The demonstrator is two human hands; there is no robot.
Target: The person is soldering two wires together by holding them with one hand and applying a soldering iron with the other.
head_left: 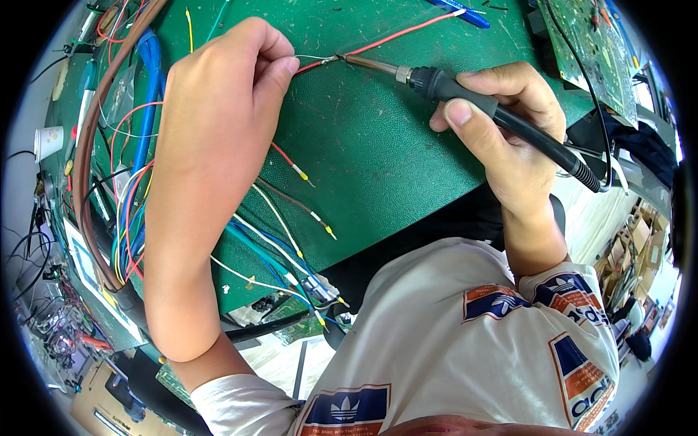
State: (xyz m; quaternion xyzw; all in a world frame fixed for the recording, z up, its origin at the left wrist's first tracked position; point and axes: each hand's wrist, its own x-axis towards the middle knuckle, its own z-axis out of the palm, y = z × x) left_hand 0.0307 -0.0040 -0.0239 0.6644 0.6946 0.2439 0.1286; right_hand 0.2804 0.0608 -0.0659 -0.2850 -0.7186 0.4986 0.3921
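Note:
My left hand (214,123) pinches a thin silvery wire (314,57) at upper centre; a red wire (392,36) also runs toward those fingertips from the upper right, with a small bare or metallic joint (329,59) along it. My right hand (512,134) grips a black soldering iron (436,83), whose tip is at that joint; whether it touches is too small to tell. Both hands are over a green mat (378,145). Below and beside my left forearm lie several coloured wires (283,229) with yellow-tipped ends.
A thick brown cable (86,182), blue cables (145,80) and a paper cup (49,142) crowd the left. A blue-handled tool (469,16) lies at the top. A circuit board (585,65) is at upper right. Cardboard pieces (640,240) sit beyond the mat at right.

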